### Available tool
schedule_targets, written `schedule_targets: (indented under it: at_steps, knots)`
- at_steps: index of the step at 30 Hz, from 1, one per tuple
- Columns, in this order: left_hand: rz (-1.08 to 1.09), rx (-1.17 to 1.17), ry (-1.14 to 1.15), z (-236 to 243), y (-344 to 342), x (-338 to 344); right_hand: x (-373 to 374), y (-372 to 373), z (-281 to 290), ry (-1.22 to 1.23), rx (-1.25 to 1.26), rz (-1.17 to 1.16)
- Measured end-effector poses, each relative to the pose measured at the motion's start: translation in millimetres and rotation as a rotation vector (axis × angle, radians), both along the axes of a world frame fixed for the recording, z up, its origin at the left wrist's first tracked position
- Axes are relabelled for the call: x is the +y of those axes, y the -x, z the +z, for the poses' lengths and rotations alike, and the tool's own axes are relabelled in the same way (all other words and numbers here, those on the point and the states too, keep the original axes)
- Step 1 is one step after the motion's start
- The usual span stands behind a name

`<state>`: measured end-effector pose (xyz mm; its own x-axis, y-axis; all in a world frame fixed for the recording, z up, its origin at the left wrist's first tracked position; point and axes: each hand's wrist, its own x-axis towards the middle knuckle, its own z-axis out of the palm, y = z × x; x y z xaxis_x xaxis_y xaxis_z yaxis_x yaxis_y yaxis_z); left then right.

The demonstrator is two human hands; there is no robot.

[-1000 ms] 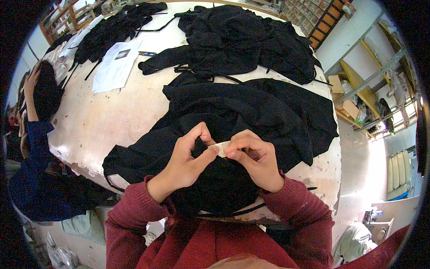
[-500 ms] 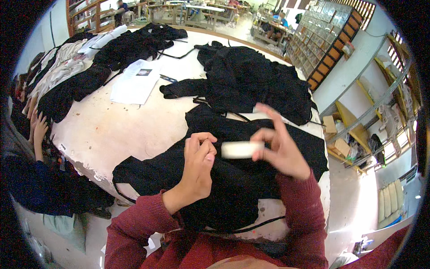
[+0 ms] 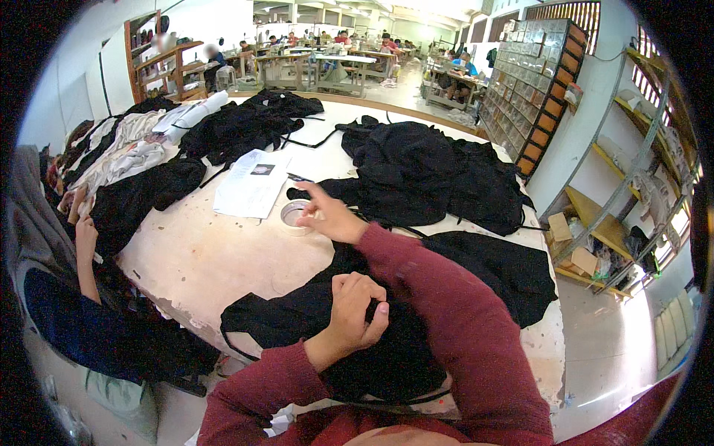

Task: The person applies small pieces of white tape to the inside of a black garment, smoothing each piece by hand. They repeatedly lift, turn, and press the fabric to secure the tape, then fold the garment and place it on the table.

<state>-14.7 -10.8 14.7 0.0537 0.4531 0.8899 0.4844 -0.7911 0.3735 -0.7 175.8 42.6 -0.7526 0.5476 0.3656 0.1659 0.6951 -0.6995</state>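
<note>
A roll of pale tape [image 3: 293, 229] lies flat on the white table [image 3: 193, 245], close to a printed paper sheet [image 3: 249, 186]. My right hand [image 3: 336, 218] reaches across to its right side, index finger stretched out and thumb apart from it, the thumb overlapping the roll. Over the near black garment [image 3: 483, 267] is my left hand [image 3: 355, 312], its fingers curled in and its thumb against them. Whatever those fingers may hold is hidden.
Another black garment [image 3: 431, 171] lies bunched at the far right of the table. Dark and pale cloth [image 3: 134, 160] is heaped at the left, where a co-worker's hand [image 3: 85, 230] rests. Shelving [image 3: 602, 215] stands at the right, sewing tables behind.
My right hand has carried the tape roll away leftward to the table by the paper, and its fingers have spread. My left hand stays low over the near garment. The view has tilted up.
</note>
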Motion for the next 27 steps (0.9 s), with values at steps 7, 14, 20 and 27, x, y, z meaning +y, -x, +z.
schedule_targets:
  at_steps: [7,14,20,27]
  knots:
    - [-0.047,-0.047,0.078,15.6,-4.9,-5.3,-166.4,-171.5,28.0,0.420,0.221,-0.067]
    - [-0.395,0.091,0.436,66.7,-35.5,-4.8,-212.7,-233.4,50.3,0.147,0.437,-0.455]
    - [-0.665,-0.186,0.976,63.8,-41.2,-4.5,-212.0,-245.1,28.1,0.224,0.454,-0.433]
    - [-0.676,-0.154,0.930,22.0,-40.6,9.8,-217.2,-247.3,-9.3,0.269,0.549,-0.557]
